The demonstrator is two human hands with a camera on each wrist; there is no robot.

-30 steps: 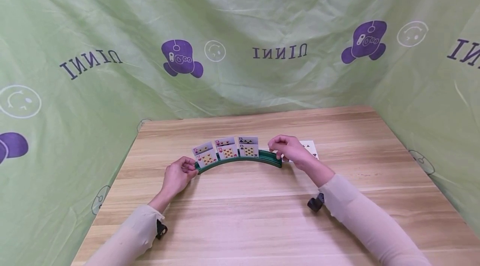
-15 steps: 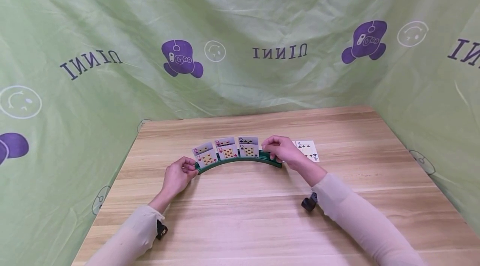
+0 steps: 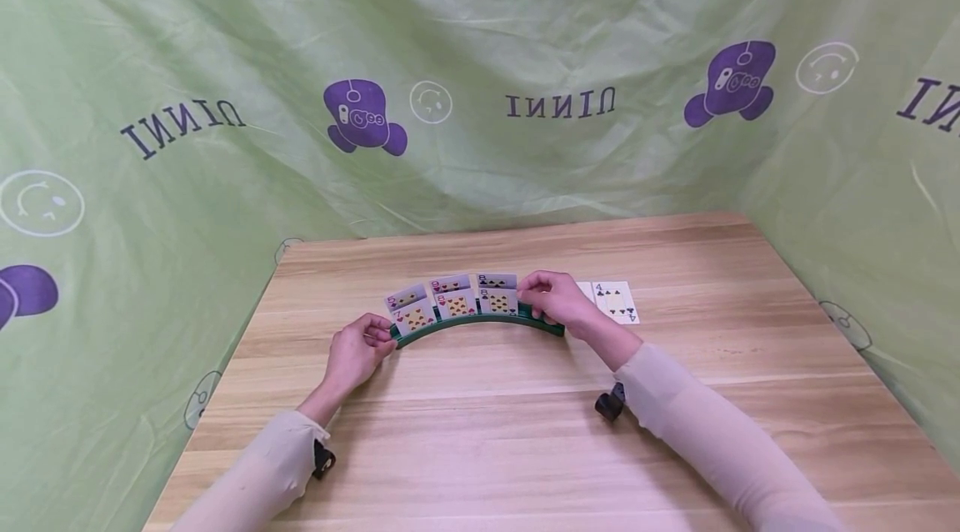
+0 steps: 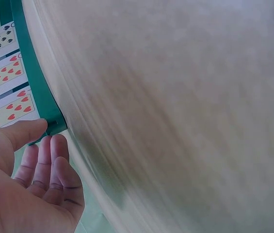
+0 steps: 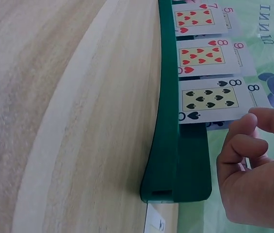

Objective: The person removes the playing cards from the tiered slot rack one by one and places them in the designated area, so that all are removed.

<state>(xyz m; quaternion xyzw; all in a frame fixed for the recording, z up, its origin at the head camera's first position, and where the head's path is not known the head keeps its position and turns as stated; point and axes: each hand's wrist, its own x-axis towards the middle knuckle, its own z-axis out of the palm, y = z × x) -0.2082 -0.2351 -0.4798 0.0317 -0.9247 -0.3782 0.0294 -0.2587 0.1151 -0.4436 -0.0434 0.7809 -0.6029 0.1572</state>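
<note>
A curved green playing-card holder point(image 3: 465, 318) stands on the table with cards upright in two rows. In the right wrist view its front row shows the seven of hearts point(image 5: 195, 19), eight of hearts point(image 5: 207, 57) and eight of spades point(image 5: 209, 99). A five, a nine and another eight point(image 5: 254, 89) peek out behind them. My left hand point(image 3: 354, 353) grips the holder's left end, its thumb on top and fingers beneath. At the right edge of the eights, my right hand point(image 3: 558, 301) pinches the rear eight's corner between thumb and index finger; the fingertips partly cover it.
A four of clubs point(image 3: 615, 303) lies face up on the table right of the holder, with another white card point(image 3: 585, 288) beside it, partly behind my right hand. The wooden table point(image 3: 480, 432) meets a green printed cloth point(image 3: 480, 165) at its back and sides.
My right hand has moved left along the holder to the edge of the eights, uncovering the four of clubs and part of the card beside it. My left hand has stayed put.
</note>
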